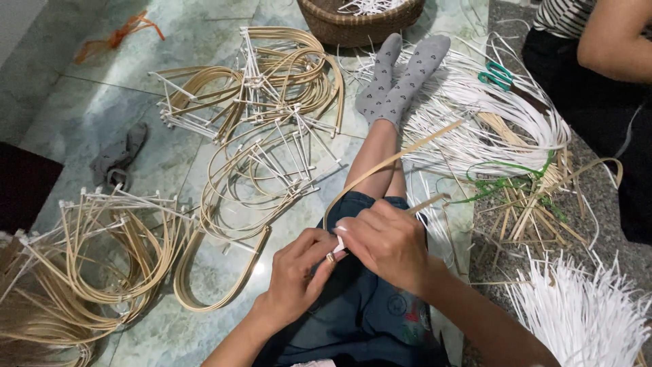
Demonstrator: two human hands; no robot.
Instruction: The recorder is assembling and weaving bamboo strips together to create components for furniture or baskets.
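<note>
Floor (204, 41): green marble tile, we sit on it, legs out, grey socks (401, 71) far ahead of the grip.

Finished bamboo hoops (102, 258): heaps with white ties, well left of the grip; more piles (272, 81) ahead-left. White plastic strips (584, 319) bunched to the right, a larger sheaf (496, 115) ahead-right with green scissors (498, 73) on it. Woven basket (360, 20) beyond the socks. Another person's arm (611, 34) at far right (not ours).

Bamboo strip (387, 163): bent in an arc, one end at the grip over our lap, long axis running up and away to the right toward the sheaf; a second end (428, 202) pokes out just right of the hands.

Right hand (390, 248): closed over the strip's near end, on top, nearer to it. Left hand (299, 275): touching from the left, fingers pinched on a small white tie (338, 246) between both hands, ring showing.
</note>
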